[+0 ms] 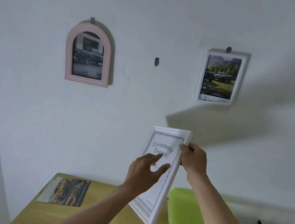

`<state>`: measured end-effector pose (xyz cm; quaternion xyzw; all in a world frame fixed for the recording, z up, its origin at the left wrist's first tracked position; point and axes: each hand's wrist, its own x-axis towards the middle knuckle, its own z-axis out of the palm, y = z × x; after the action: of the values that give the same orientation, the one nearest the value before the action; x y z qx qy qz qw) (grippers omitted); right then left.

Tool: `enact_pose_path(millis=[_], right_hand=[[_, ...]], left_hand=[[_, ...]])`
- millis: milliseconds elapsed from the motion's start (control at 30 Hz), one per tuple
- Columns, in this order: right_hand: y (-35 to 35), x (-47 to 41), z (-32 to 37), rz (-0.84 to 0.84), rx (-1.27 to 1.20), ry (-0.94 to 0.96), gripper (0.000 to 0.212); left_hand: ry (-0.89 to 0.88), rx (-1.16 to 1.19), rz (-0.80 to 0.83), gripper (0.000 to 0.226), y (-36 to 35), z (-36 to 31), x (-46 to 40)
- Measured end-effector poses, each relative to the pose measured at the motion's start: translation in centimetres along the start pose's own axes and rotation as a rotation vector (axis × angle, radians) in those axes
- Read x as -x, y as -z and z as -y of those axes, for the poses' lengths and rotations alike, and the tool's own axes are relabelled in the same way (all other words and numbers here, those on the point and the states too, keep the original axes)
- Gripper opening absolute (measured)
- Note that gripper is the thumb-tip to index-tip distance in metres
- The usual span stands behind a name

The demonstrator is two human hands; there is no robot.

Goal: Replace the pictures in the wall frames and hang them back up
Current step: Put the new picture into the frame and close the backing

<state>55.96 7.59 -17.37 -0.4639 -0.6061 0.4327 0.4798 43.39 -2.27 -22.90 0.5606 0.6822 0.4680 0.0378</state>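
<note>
A: Head view first — where's the white frame point(161, 175)?

B: In the air between the wall and the wooden surface point(105, 213), below the bare hook point(156, 61). The right hand point(194, 160) pinches its right edge, thumb on the front. The left hand point(144, 172) lies with relaxed fingers spread against the glass, likely steadying it.

A: Why held like that?

B: I'd judge it's been taken down for a swap; it shows only the stock "Document Frame" sheet, and a car picture point(65, 191) waits on the surface.

A: Orientation?

B: Long axis roughly upright, top leaning right and toward the wall, face turned up toward the camera.
</note>
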Motion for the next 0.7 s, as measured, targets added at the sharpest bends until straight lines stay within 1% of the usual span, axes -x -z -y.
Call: enact_pose_path(millis=[67,100,167,233,300,333,433,467,567,700], right_hand=[[1.6,-0.9,0.9,0.031,-0.071,0.005,0.016],[2.3,-1.3,1.4,0.053,-0.101,0.021,0.017],[3.2,-2.2,2.6,0.088,-0.146,0.058,0.016],[3.5,-3.4,3.7,0.12,-0.18,0.086,0.015],[3.3,-4.6,4.9,0.145,-0.199,0.12,0.014],[3.1,-5.2,5.5,0.155,-0.205,0.137,0.015],[2.0,-7.1,7.4,0.171,-0.225,0.187,0.016],[1.6,-7.8,7.9,0.172,-0.226,0.208,0.016],[0.1,-10.1,9.2,0.137,-0.222,0.28,0.022],[-2.6,-12.8,11.3,0.055,-0.195,0.367,0.027]], left_hand=[[0.006,-0.055,-0.108,0.049,1.4,0.0,-1.6],[0.015,-0.083,-0.132,0.049,2.3,0.2,-2.6],[0.039,-0.142,-0.135,0.057,4.2,0.6,-4.9],[0.071,-0.143,-0.104,0.066,6.4,0.9,-7.5],[0.094,-0.099,-0.089,0.069,8.5,1.0,-10.1],[0.092,-0.055,-0.099,0.066,9.5,0.9,-11.2],[0.04,0.147,-0.106,0.046,12.2,0.6,-14.0],[0.03,0.181,-0.109,0.045,13.0,0.6,-14.9],[0.045,0.258,-0.148,0.05,14.9,1.3,-17.7],[0.02,0.291,-0.17,0.058,16.4,2.5,-21.1]])
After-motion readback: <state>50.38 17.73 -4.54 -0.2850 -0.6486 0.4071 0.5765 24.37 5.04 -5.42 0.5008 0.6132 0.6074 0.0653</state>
